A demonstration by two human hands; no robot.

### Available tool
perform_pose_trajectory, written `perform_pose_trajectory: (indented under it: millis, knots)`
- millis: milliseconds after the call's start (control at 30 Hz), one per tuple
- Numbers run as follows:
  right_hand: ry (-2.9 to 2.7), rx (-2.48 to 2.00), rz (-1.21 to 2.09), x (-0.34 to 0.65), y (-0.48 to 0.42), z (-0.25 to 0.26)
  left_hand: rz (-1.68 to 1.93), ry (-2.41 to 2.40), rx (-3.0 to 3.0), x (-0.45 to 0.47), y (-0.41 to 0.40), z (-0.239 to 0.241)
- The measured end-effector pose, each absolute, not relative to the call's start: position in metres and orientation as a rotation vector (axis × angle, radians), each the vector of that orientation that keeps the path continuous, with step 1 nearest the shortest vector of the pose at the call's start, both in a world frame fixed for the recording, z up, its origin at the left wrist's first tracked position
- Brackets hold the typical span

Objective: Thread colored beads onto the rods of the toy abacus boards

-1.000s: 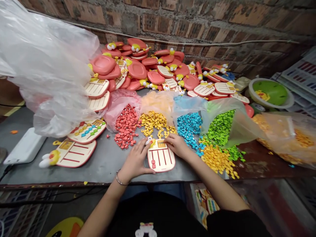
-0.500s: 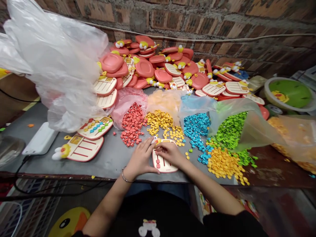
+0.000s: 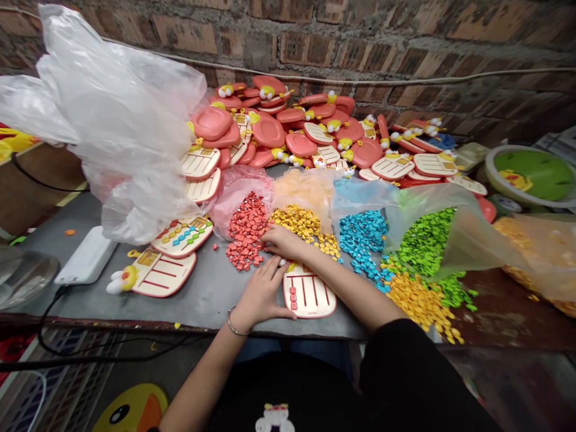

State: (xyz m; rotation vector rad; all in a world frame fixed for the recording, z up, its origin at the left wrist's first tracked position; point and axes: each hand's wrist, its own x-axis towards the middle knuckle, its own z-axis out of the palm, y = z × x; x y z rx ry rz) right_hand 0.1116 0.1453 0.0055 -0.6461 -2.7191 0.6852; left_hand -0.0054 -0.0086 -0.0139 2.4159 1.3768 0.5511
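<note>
A cream toy board (image 3: 311,297) with a red rim, red slots and a duck head lies flat at the table's front. Three red beads (image 3: 293,298) sit in its leftmost slot. My left hand (image 3: 265,291) steadies this board, thumb at the lower left edge and fingers by the duck head, which they partly cover. My right hand (image 3: 284,243) reaches across above the board to the right edge of the red bead pile (image 3: 246,231). Its fingers are bent together there, and whatever is between the tips is hidden.
Beyond the hands lie yellow beads (image 3: 297,221), blue beads (image 3: 363,234) and green beads (image 3: 425,240) spilling from bags, with orange-yellow beads (image 3: 418,300) at right. More boards (image 3: 164,273), a white power bank (image 3: 85,255) and a plastic bag (image 3: 130,132) occupy the left. Duck boards (image 3: 267,129) pile up behind.
My right hand has left the board and moved up and left to the red beads. Three red beads now show in the left slot. My left hand stays on the board.
</note>
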Motion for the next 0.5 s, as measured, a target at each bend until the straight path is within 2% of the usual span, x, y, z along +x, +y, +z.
perform_pose_trajectory:
  millis: [133,333,500]
  knots:
    - [-2.591,-0.614,0.779,0.126,0.136,0.020,0.561,1.361,2.426,-0.005,-0.008,-0.012]
    - [-2.246,-0.767,0.823,0.218,0.092,0.052,0.539,1.343,2.430,-0.005,-0.008,-0.006]
    - [-2.280,-0.994,0.716,0.264,0.065,0.030,0.529,1.339,2.440,-0.005,-0.008,-0.005]
